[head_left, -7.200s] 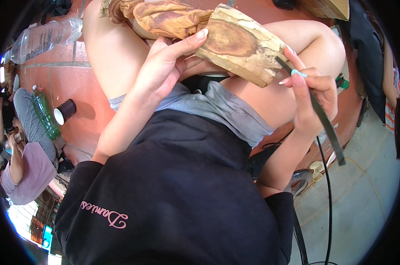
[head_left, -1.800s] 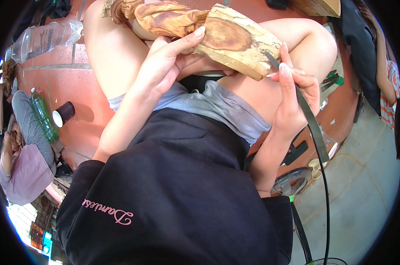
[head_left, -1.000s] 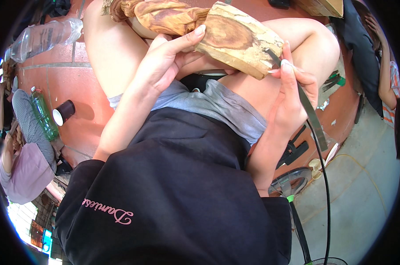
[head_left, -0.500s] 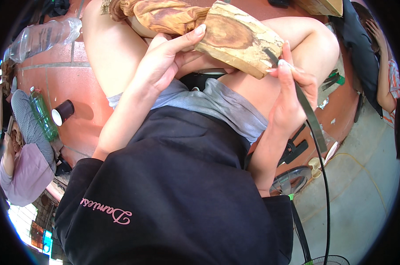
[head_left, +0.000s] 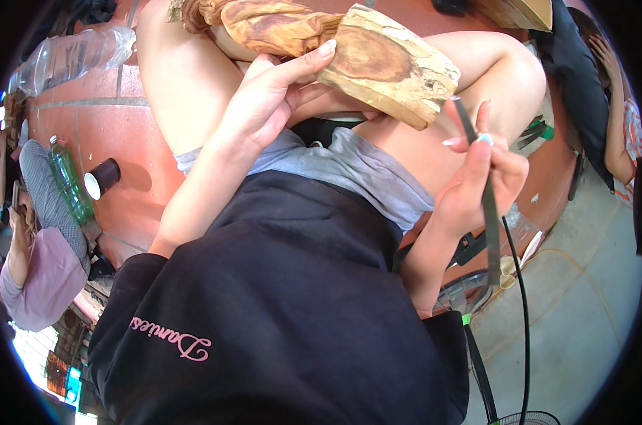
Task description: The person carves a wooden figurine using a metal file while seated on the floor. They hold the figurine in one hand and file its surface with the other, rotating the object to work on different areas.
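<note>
A carved piece of wood [head_left: 399,69] lies across above my lap, with a flat cut end showing brown rings on pale, rough-edged wood. Swirling carved folds run along its far-left part. My left hand [head_left: 275,95] grips it from below and the side, thumb on the upper face. At the right, my right hand [head_left: 485,166] pinches a narrow, flat, dark strip-like tool [head_left: 492,234] between thumb and fingers. The tool stands apart from the wood, its upper tip near the wood's right corner and its long end pointing down. Its exact kind cannot be made out.
On the tiled floor at left are a clear plastic bottle [head_left: 76,60], a green bottle [head_left: 69,177] and a dark cup [head_left: 103,178] on its side. Other people sit at both sides. A black cable [head_left: 523,319] and a fan [head_left: 525,418] are at lower right.
My right hand has drawn back right and down, away from the wood's edge. The strip-like tool has left the wood's face and turned more upright. My left hand and the wood barely shifted.
</note>
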{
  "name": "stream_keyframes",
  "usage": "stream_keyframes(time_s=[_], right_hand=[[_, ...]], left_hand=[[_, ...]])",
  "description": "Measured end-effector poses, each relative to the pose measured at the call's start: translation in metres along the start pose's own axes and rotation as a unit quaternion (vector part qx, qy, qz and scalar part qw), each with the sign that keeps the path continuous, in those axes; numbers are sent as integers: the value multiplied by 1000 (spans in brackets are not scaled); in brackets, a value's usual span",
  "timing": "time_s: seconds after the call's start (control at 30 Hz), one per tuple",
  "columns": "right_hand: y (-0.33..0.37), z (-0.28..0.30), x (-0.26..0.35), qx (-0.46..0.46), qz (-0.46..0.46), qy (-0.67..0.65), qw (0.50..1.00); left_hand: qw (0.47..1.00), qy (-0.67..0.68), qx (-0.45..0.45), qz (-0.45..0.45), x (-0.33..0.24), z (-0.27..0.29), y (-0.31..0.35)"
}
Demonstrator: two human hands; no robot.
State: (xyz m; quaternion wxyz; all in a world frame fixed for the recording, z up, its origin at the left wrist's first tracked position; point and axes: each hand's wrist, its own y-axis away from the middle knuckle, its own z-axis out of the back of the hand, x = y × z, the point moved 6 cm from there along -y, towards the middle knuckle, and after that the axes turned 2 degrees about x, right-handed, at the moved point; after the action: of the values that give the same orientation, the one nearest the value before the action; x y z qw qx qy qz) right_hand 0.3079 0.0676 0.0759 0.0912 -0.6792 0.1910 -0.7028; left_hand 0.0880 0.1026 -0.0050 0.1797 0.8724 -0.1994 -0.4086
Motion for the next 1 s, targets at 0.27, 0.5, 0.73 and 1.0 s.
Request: stream_keyframes(time_s=[0.27,0.5,0.73,1.0], right_hand=[[1,-13,6,19,121,253,960],[2,-25,4,96,72,196,973],[1,-7,0,9,95,173,980],[-4,-6,9,-2,126,202,971]], left_hand=[[1000,-8,10,2,-2,-3,2],[1000,-4,17,-4,-3,-4,2],[1000,3,19,-5,-3,-4,1],[1000,19,20,-6,-2,-5,1]])
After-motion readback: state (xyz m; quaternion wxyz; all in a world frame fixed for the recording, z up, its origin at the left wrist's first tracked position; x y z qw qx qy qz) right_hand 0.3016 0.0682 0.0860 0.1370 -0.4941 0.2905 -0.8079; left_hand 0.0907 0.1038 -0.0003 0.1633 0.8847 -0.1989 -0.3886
